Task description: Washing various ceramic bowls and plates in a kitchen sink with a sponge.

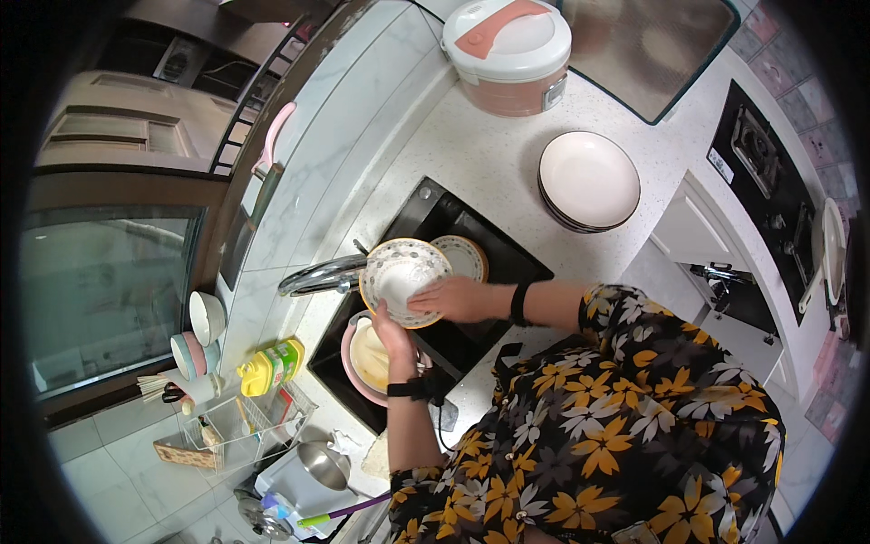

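A patterned bowl point(401, 268) with a yellow-orange rim is tilted over the black double sink point(533, 268). My left hand point(394, 333) holds its near edge, thumb over the rim. My right hand point(452, 299) lies with outstretched fingers against the inside; its thumb is hidden. Behind the bowl, a chrome faucet point(319, 275) reaches in from the wall side. A similar patterned dish point(469, 255) sits in the right basin, partly covered by the bowl. In the left basin stands a pink-rimmed container point(350, 364) holding pale dishes, partly hidden by my left hand.
Stacked white plates point(590, 180) stand on the counter right of the sink, with a rice cooker point(506, 58) farther back. To the left are a yellow detergent bottle point(272, 367), a wire rack point(231, 442), a metal bowl point(324, 466) and several small bowls point(207, 318). A gas hob point(761, 163) lies far right.
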The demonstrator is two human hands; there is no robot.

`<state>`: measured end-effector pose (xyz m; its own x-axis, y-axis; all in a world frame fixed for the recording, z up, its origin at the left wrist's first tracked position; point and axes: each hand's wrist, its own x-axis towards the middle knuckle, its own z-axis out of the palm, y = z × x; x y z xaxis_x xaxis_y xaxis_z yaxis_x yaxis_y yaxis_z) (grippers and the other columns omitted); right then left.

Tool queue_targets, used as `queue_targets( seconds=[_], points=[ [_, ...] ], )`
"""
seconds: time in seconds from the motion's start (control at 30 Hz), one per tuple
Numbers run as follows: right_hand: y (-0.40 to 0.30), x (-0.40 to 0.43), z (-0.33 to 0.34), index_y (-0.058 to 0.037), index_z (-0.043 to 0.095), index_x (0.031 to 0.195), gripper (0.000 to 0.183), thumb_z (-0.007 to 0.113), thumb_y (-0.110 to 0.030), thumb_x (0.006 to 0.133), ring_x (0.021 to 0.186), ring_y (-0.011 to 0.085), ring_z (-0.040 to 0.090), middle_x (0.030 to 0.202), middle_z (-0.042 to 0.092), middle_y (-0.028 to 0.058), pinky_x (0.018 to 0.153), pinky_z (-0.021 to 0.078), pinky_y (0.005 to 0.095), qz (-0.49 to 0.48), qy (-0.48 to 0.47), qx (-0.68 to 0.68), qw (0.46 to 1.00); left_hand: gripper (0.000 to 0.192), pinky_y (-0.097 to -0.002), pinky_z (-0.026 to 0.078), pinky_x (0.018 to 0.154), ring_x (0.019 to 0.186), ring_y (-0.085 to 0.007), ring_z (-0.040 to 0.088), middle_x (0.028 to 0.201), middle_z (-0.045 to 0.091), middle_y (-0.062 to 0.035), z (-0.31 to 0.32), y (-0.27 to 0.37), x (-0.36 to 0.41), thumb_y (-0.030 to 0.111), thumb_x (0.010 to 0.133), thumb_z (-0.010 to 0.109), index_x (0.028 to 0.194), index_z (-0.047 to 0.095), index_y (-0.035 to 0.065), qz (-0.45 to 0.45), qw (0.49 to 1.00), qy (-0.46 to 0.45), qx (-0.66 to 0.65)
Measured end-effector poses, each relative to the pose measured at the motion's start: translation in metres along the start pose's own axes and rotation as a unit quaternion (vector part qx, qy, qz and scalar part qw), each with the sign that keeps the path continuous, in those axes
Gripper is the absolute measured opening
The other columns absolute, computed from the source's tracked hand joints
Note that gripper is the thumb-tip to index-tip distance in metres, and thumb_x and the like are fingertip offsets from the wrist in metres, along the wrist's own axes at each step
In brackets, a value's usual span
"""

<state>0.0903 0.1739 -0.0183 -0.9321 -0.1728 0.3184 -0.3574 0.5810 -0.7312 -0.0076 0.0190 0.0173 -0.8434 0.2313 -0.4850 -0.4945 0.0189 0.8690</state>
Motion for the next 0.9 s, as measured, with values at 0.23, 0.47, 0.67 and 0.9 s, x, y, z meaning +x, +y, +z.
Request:
queue_targets(
  seconds=[0.23, 0.47, 0.67, 0.9],
  points=[
    [0.040, 0.007, -0.034, -0.0118, 0.056, 0.122, 0.045, 0.061, -0.013, 0.077, 0.133, 0.0211, 0.034, 0.135, 0.048, 0.0050, 0.114, 0.0178, 0.0451, -0.108, 0.022, -0.184, 0.977, 0.048, -0.0389, 0.045, 0.095, 0.113, -0.0272, 0.055, 0.127, 0.053, -0.0141, -0.008, 0.050, 0.007, 0.032, 0.096, 0.038, 0.132, 0.043, 0.0010, -0.131, 0.985, -0.085, 0.071],
    [0.018, -0.002, -0.008, -0.0144, 0.060, 0.111, 0.028, 0.052, -0.016, 0.085, 0.103, 0.0219, 0.061, 0.106, 0.066, 0.0052, 0.093, 0.0455, 0.0361, -0.050, 0.016, -0.107, 0.993, 0.051, -0.0382, 0.052, 0.082, 0.110, -0.0261, 0.057, 0.126, 0.054, -0.0135, 0.006, 0.041, 0.021, 0.039, 0.095, 0.037, 0.132, 0.043, 0.0045, -0.129, 0.988, -0.071, 0.035],
    [0.005, 0.018, -0.018, -0.0036, 0.062, 0.099, 0.023, 0.058, -0.019, 0.083, 0.079, 0.0368, 0.061, 0.081, 0.063, 0.0209, 0.070, 0.0464, 0.0460, 0.172, 0.099, 0.088, 0.976, 0.070, -0.0268, 0.045, 0.081, 0.103, -0.0186, 0.055, 0.123, 0.056, -0.0111, 0.021, 0.019, 0.019, 0.061, 0.094, 0.026, 0.139, 0.039, 0.0084, -0.038, 0.985, -0.083, 0.148],
    [0.034, 0.032, -0.027, 0.0008, 0.062, 0.099, 0.025, 0.062, -0.019, 0.084, 0.073, 0.0221, 0.062, 0.082, 0.066, 0.0162, 0.067, 0.0475, 0.0335, 0.248, 0.143, 0.263, 0.922, 0.047, -0.0440, 0.022, 0.109, 0.132, -0.0382, 0.032, 0.142, 0.034, -0.0256, 0.059, 0.003, -0.023, 0.029, 0.098, 0.042, 0.136, 0.041, 0.0007, 0.325, 0.801, -0.005, 0.502]
  ],
)
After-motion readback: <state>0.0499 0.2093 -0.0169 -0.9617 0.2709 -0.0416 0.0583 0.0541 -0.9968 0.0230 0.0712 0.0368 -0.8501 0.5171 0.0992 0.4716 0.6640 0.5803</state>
